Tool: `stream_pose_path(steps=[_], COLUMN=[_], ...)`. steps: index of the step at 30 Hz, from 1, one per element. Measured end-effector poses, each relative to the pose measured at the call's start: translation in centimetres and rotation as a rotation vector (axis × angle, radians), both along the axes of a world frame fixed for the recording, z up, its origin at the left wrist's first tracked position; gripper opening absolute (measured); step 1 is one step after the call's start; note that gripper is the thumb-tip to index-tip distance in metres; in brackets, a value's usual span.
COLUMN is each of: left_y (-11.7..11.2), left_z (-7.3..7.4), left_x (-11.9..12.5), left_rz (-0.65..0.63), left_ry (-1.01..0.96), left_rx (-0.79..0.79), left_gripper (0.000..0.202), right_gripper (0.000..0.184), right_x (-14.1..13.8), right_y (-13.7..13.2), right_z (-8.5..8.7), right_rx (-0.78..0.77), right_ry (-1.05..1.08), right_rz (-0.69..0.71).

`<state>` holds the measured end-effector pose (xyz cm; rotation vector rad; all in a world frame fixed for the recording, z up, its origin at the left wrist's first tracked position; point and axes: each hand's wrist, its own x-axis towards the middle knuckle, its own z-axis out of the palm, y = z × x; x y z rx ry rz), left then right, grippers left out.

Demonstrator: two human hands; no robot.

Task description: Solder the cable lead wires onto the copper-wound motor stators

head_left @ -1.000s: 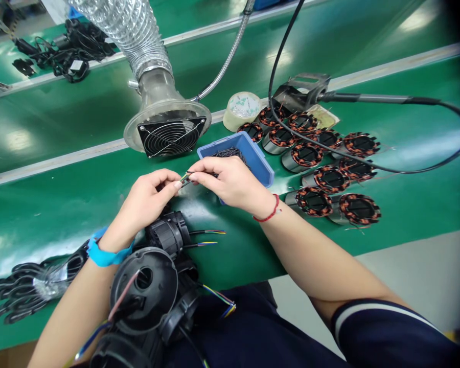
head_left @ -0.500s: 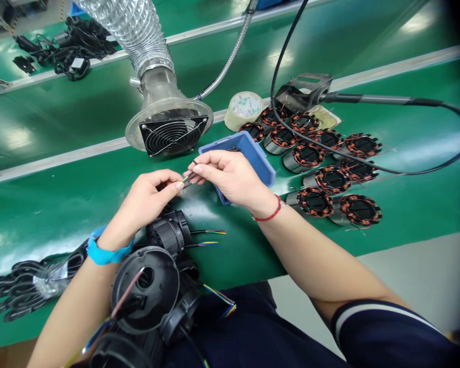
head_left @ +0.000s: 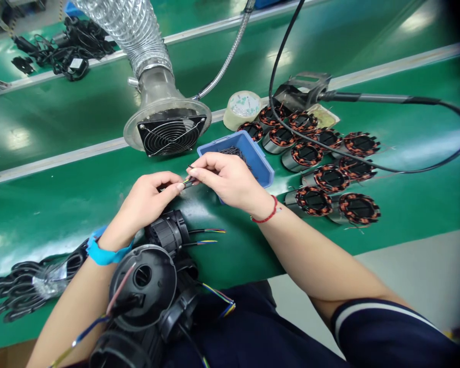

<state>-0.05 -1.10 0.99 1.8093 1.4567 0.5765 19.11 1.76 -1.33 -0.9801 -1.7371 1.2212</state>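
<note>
My left hand point(head_left: 147, 202) pinches the ends of thin coloured wires point(head_left: 184, 180) over the green bench. My right hand point(head_left: 230, 180) meets it fingertip to fingertip and pinches a small black sleeve on those wires. Right behind my right hand sits a blue tray point(head_left: 253, 153) with several small black sleeves in it. Below my hands lie black plastic motor housings point(head_left: 145, 281), with more coloured leads point(head_left: 207, 236) sticking out to the right.
Several copper-wound stators point(head_left: 329, 176) stand in rows to the right. A fume extractor fan point(head_left: 170, 134) on a ribbed silver hose faces me. Behind are a tape roll point(head_left: 242, 108), a soldering iron stand point(head_left: 302, 87) with its black cable, and black cable ties point(head_left: 19, 286) at left.
My right hand drew slightly back from the wire tips and returned, working the small black sleeve along them. My left hand kept its pinch in place.
</note>
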Motion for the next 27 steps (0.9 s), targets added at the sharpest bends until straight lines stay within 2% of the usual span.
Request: stream_pose_path(steps=[5, 8, 10, 11, 13, 15, 17, 21, 24, 27], left_y=[0.0, 0.0, 0.0, 0.0, 0.0, 0.1, 0.2, 0.2, 0.1, 0.0], left_z=[-0.1, -0.1, -0.1, 0.0, 0.2, 0.4, 0.5, 0.5, 0.4, 0.3], left_x=[-0.1, -0.3, -0.5, -0.6, -0.7, -0.8, -0.9, -0.9, -1.1, -1.2], left_rz=[0.025, 0.05, 0.055, 0.051, 0.033, 0.007, -0.024, -0.07, -0.082, -0.052], left_ry=[0.008, 0.018, 0.024, 0.041, 0.117, 0.214, 0.264, 0.261, 0.263, 0.23], left_rx=[0.004, -0.03, -0.058, -0.064, -0.065, -0.064, -0.07, -0.076, -0.059, -0.05], left_gripper=[0.025, 0.026, 0.026, 0.026, 0.026, 0.025, 0.025, 0.023, 0.022, 0.018], right_gripper=[0.02, 0.023, 0.023, 0.02, 0.019, 0.014, 0.005, 0.019, 0.014, 0.01], right_x=[-0.9, -0.3, 0.9, 1.7, 3.0, 3.6, 3.2, 0.8, -0.3, -0.2], right_y=[-0.3, 0.1, 0.7, 1.0, 1.5, 1.7, 1.5, 0.6, 0.3, 0.3], right_z=[-0.7, -0.5, 0.0, 0.4, 0.9, 1.1, 1.0, 0.3, 0.2, 0.7], right_rx=[0.002, 0.041, 0.131, 0.18, 0.21, 0.198, 0.201, 0.187, 0.177, 0.106], right_ry=[0.042, 0.079, -0.064, -0.207, -0.536, -0.725, -0.685, -0.371, -0.341, -0.315], right_rz=[-0.026, -0.085, -0.187, -0.23, -0.252, -0.236, -0.219, -0.091, 0.001, 0.064])
